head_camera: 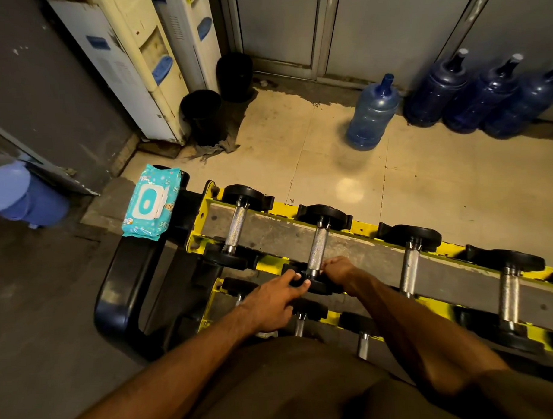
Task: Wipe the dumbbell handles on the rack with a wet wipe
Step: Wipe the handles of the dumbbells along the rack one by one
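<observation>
Gripping dumbbell (317, 248) near end, left hand (272, 303), right hand (338, 268) alongside

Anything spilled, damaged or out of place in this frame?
Yes. A dark, wet-looking patch spreads over the floor tiles beside the water dispensers, with a crumpled rag at its edge. The rack's yellow paint is worn off in black patches.

The handles (317, 248) are bright metal, knurled rough in the middle and smooth at the ends; the heads (325, 215) are matt black. The rack (281, 207) wears yellow paint, scuffed and chipped. At ten o'clock the wipes pack (149, 204) is glossy plastic film; at one o'clock the floor (425, 185) tiles shine.
</observation>
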`<state>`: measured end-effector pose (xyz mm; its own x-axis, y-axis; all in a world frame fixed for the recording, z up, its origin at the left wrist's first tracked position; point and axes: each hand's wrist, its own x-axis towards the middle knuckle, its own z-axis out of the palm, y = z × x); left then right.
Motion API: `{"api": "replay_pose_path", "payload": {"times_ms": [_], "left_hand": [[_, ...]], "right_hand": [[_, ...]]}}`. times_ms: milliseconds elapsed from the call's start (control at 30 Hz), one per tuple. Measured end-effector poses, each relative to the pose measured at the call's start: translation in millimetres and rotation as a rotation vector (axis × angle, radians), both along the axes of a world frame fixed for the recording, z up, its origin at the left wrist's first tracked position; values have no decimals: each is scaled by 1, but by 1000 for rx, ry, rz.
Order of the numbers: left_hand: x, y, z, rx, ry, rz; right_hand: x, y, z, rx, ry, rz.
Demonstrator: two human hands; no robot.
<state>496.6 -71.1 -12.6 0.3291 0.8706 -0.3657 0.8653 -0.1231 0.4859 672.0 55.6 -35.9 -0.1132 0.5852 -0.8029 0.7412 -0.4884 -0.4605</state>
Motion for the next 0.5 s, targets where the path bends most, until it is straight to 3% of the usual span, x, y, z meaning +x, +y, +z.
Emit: {"api": "replay_pose_path", "payload": {"times_ms": [133,300,500], "left_hand": [[-1,2,0,-5,8,3],[3,5,2,-12,13,-13],[0,6,2,-12,28,-23]], "right_hand": [[8,8,8,-86,16,52],[28,3,8,243,120,65],[12,3,19,643,71,637]]}}
